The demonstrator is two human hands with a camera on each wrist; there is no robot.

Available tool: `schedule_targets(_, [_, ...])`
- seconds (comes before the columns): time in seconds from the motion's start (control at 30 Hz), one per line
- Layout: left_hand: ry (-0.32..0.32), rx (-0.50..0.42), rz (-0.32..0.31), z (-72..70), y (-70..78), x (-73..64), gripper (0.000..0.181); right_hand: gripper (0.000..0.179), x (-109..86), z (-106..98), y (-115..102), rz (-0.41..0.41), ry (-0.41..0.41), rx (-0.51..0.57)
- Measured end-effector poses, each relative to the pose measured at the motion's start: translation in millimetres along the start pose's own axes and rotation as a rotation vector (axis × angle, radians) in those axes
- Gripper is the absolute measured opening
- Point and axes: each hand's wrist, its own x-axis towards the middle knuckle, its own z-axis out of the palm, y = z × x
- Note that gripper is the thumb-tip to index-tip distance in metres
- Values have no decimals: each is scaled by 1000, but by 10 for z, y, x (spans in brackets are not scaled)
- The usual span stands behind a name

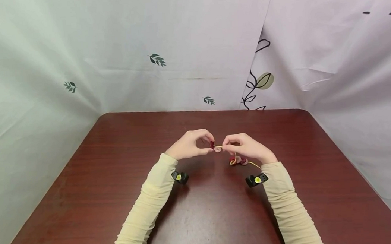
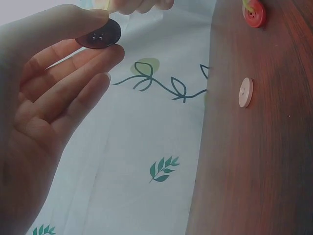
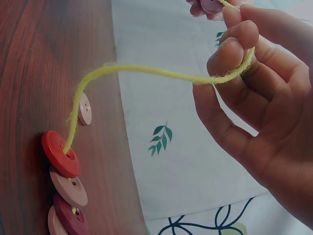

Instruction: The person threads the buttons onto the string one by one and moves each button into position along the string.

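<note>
My left hand pinches a dark maroon button on edge between thumb and fingers, raised above the table. Facing it, my right hand pinches a yellow string near its end. The string's end reaches the maroon button; whether it passes through a hole I cannot tell. From the right hand the string droops to a red button on the table, threaded in a row with a pink button and others. A loose pink button lies on the table beneath the hands.
The brown wooden table has rounded back corners. White cloth with leaf prints hangs behind and along both sides. A black camera strap sits on the left wrist, another strap on the right. The string's other end runs under the right wrist.
</note>
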Motion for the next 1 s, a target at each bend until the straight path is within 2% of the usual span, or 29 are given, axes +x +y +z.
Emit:
schedule_targets(0.47, [7,10,12,19,-9,10,25,11,31,27,13,29,0,30])
schedule_targets(0.7, [-4,-4,12,24,0,12,25,12,51,86,-5,44,-1,99])
schedule_targets(1.0, [-9,-44,19,48,25,33,27,13,76,110,5,11,19,70])
